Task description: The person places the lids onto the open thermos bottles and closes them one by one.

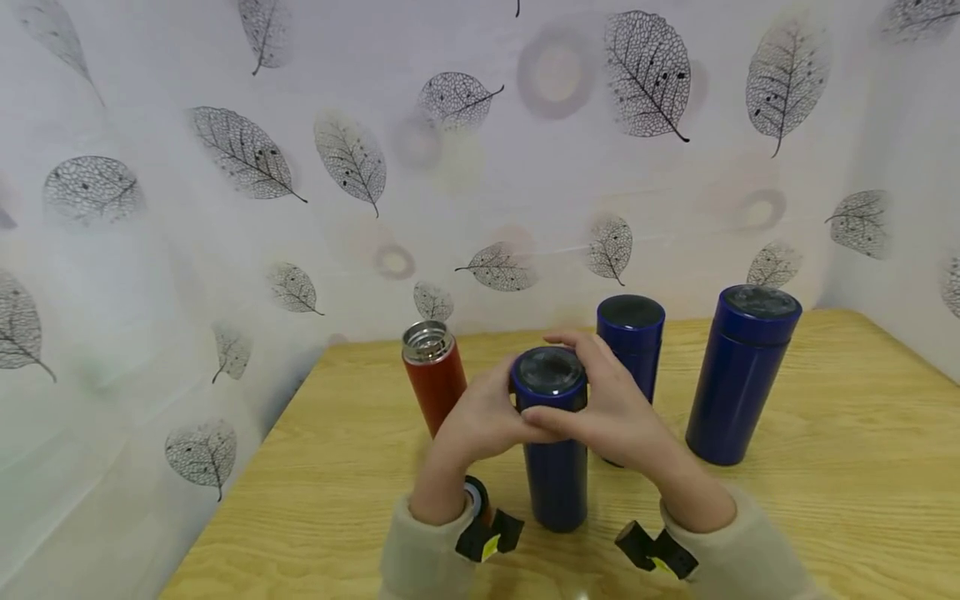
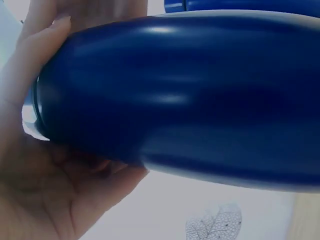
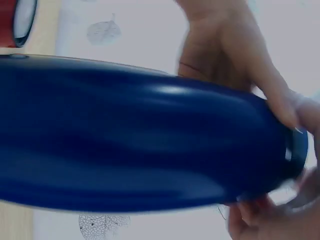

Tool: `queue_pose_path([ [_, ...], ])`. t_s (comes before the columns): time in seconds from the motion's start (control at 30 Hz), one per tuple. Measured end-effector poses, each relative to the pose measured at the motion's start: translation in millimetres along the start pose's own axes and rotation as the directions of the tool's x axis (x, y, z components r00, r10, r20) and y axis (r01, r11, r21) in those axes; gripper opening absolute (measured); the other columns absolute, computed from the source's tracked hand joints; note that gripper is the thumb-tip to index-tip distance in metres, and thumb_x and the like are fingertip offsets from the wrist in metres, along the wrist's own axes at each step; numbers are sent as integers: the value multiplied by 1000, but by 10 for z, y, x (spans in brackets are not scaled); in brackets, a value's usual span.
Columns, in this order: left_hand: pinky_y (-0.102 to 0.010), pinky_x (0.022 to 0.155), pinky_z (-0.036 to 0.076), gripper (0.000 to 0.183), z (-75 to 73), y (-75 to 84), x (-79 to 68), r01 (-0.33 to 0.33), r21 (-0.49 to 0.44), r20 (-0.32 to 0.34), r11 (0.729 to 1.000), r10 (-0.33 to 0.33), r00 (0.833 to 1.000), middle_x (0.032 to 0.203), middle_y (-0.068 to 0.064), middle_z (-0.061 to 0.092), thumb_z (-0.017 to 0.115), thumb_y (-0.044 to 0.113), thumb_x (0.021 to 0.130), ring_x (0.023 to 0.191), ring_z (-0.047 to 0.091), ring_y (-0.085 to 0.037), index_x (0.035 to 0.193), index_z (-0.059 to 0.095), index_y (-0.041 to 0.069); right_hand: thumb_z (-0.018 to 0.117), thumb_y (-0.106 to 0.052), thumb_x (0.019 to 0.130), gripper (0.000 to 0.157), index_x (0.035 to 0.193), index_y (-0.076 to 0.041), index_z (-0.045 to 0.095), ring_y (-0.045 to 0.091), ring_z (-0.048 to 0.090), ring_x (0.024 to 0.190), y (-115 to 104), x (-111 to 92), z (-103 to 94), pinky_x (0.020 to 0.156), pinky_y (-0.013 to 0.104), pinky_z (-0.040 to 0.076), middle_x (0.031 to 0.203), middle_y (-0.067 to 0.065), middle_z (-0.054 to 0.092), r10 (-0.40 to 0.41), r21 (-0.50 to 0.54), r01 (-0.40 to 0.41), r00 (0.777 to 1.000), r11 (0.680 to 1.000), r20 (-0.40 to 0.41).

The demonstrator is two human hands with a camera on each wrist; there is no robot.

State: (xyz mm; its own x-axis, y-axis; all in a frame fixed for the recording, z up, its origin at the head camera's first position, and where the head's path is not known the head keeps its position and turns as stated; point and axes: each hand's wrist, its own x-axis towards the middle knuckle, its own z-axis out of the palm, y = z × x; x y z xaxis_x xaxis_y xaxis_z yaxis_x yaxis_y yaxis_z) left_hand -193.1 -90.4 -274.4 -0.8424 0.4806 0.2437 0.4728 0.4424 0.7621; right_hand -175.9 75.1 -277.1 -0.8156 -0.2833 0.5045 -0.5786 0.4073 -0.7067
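A dark blue thermos flask (image 1: 557, 487) with a glossy black-topped lid (image 1: 551, 372) is upright between both hands. My left hand (image 1: 486, 414) grips it from the left, around its upper end. From the right, my right hand (image 1: 619, 410) curls its fingers around the lid, its thumb across the front near the left thumb. In the left wrist view the flask's smooth body (image 2: 190, 100) fills most of the picture, the seam under the lid close to the fingers. Behind my left hand stands a red flask (image 1: 437, 382) with its steel mouth uncovered.
Two more blue flasks stand at the right, one just behind my right hand (image 1: 632, 333) and one farther right (image 1: 738, 383). A small round dark-rimmed piece (image 1: 476, 493) lies by my left wrist. A leaf-patterned sheet (image 1: 480, 183) hangs behind the wooden table (image 1: 330, 467).
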Motion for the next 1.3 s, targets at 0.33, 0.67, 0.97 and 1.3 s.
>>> queue_pose_path([
  [0.33, -30, 87, 40, 74, -20, -55, -4, -89, -137, 89, 987, 102, 991, 115, 1, 50, 78, 13, 67, 104, 48, -11, 128, 36, 12, 67, -21, 80, 67, 134, -11, 29, 25, 41, 112, 23, -20, -33, 86, 47, 38, 128, 11, 36, -84, 23, 82, 990, 996, 117],
  [0.67, -38, 91, 38, 88, -81, -12, -59, -4, -235, 94, 972, 27, 995, 124, -5, 45, 75, 7, 69, 112, 45, -20, 138, 21, 13, 66, -11, 80, 65, 134, -6, 30, 25, 51, 105, -6, -14, -95, 85, 46, 40, 124, 15, 45, -119, 96, 105, 981, 990, 155],
  [0.97, -32, 82, 44, 73, -52, -9, -53, -26, -192, 48, 981, 36, 998, 116, -4, 49, 77, 8, 67, 104, 49, -18, 128, 37, 10, 72, -14, 74, 68, 131, -8, 36, 23, 52, 103, -35, -35, -43, 81, 44, 43, 119, 11, 49, -45, 8, 45, 996, 999, 79],
  [1.3, -30, 83, 43, 70, -46, 16, -33, -14, -72, -15, 997, 13, 1000, 112, -3, 52, 80, 14, 64, 101, 50, -16, 122, 42, 5, 77, -23, 69, 65, 123, -11, 43, 22, 49, 96, -69, -28, 49, 75, 39, 44, 112, 10, 45, -24, -64, 21, 999, 998, -39],
])
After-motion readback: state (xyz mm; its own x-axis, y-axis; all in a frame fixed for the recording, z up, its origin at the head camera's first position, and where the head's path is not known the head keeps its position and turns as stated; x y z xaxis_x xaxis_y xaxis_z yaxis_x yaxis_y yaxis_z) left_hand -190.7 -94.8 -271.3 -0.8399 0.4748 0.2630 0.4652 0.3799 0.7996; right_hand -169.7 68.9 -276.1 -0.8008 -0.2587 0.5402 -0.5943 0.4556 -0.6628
